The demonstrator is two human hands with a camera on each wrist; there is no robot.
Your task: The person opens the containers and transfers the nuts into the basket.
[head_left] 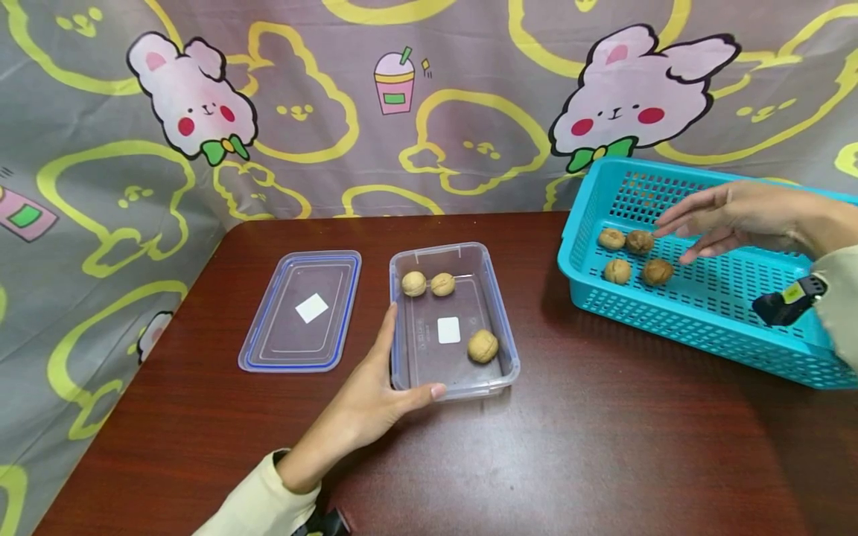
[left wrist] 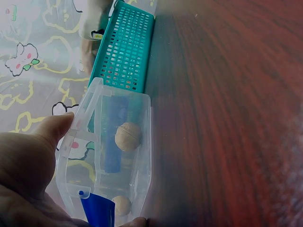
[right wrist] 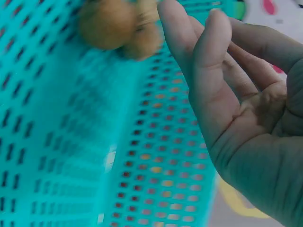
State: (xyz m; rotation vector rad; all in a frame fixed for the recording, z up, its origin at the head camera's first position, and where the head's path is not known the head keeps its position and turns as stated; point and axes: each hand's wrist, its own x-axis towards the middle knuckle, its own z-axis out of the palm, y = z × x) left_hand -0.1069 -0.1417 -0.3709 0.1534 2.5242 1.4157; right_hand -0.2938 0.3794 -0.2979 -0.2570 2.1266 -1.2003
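A cartoon-print cloth (head_left: 482, 45) backs the worktop (head_left: 590, 447). Head view: the left hand (head_left: 365, 402) grips a clear container (head_left: 469, 305) of three walnuts (head_left: 414, 284); the right hand (head_left: 747, 216), loosely spread, hovers over a turquoise basket (head_left: 572, 249) holding four. Left wrist: thumb (left wrist: 57, 130) against the container. Right wrist: blurred walnuts (right wrist: 106, 23) near fingertips (right wrist: 219, 26).

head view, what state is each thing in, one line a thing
clear container, open, three walnuts in it
lid, off, lying flat on the table left of the container
blue basket, open-topped, four walnuts in it
left hand, gripping the container's near left corner
right hand, over the basket, holding nothing
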